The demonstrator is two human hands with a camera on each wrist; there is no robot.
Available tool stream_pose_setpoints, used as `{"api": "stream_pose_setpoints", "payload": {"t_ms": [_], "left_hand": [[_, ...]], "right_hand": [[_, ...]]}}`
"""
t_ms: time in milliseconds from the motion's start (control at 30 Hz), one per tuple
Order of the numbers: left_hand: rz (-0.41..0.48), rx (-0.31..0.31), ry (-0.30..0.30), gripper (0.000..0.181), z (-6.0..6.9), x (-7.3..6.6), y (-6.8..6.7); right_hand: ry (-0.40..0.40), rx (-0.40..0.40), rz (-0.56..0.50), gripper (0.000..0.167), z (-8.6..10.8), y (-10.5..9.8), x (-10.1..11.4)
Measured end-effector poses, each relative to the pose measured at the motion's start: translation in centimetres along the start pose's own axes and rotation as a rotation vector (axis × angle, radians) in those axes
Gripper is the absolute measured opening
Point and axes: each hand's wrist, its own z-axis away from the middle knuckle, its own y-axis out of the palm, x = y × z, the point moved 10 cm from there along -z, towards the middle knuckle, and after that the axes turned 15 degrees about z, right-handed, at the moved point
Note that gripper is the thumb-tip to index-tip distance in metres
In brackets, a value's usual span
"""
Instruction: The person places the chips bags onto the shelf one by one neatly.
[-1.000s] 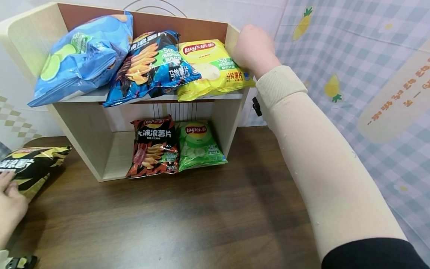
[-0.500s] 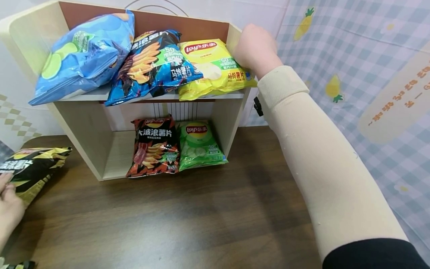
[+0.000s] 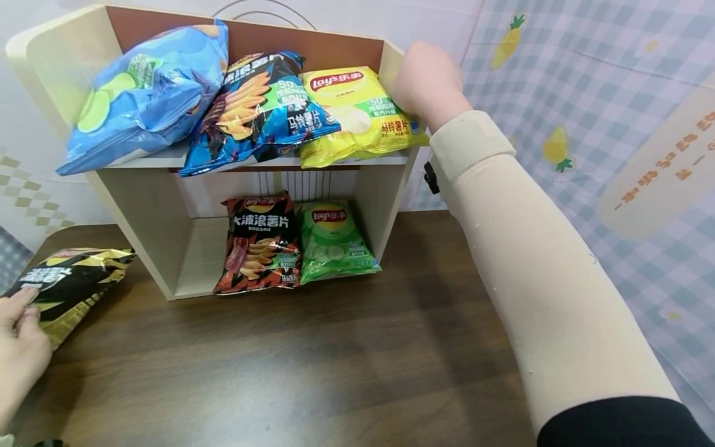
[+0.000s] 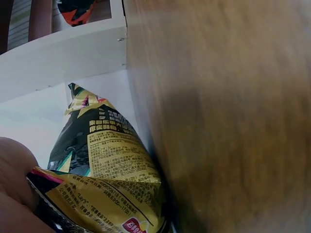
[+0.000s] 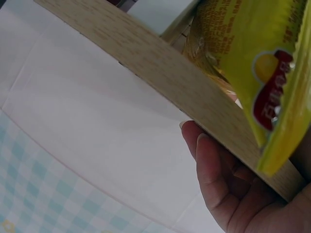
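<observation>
At the left edge of the head view, my left hand pinches a black and gold chip bag just left of the wooden shelf. The left wrist view shows this bag from its gold printed side, with part of the hand at lower left. My right hand grips the shelf's right side panel at the upper tier, beside a yellow chip bag. From the right wrist, curled fingers lie against the outer face of that panel.
A light blue bag and a dark blue bag lie on the upper tier. Below stand a red-black bag and a green bag. Brown table spreads in front; a checked cloth hangs at right.
My left hand and the black and gold bag have shifted a little right, closer to the shelf. The head view has moved slightly. My right hand keeps its place on the panel.
</observation>
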Motion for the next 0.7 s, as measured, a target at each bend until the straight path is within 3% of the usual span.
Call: {"api": "stream_pose_setpoints", "payload": {"t_ms": [133, 200, 333, 533, 700], "left_hand": [[0.051, 0.019, -0.002, 0.038, 0.4, -1.0, 0.0], [0.048, 0.027, -0.031, 0.039, 0.6, -1.0, -0.1], [0.070, 0.031, -0.018, 0.040, 0.8, -0.9, -0.5], [0.128, 0.004, 0.057, 0.046, 1.1, -1.3, -1.4], [0.195, -0.001, 0.129, 0.049, 1.5, -2.5, -1.6]], "right_hand": [[-0.005, 0.003, -0.003, 0.046, -0.1, 0.1, 0.0], [-0.005, 0.006, -0.009, 0.046, -0.1, 0.2, 0.0], [-0.001, 0.016, -0.017, 0.047, -0.2, 0.2, -0.1], [-0.009, 0.016, -0.020, 0.048, -0.1, 0.2, 0.1], [-0.016, 0.018, -0.022, 0.047, -0.2, 0.2, 0.1]]}}
